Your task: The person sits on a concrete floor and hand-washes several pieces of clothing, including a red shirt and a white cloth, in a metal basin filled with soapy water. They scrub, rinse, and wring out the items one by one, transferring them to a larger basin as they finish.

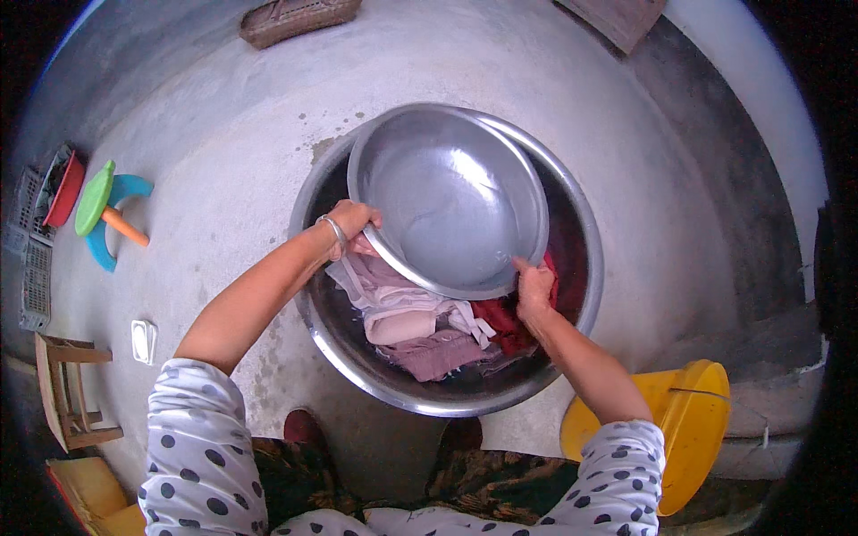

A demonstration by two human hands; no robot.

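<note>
A metal basin point(429, 188) is gripped by its rim in both hands, tilted over a larger metal tub point(447, 406) on the floor. My left hand point(352, 223) closes on the basin's left rim, and a bracelet circles that wrist. On the lower right rim, my right hand point(534, 284) holds on with fingers wrapped round the edge. Below the basin, pinkish-mauve cloth point(407, 313) lies bunched in the tub. Dark red cloth point(505, 323) sits beside it, under my right hand. The basin hides the tub's far part. No clothes show inside the basin.
A yellow bucket point(693, 420) stands at the lower right. To the left are a green, blue and orange plastic toy point(103, 210), a red basin point(67, 192), a wooden stool point(71, 384) and a small white object point(143, 341). A woven basket point(295, 20) lies far off.
</note>
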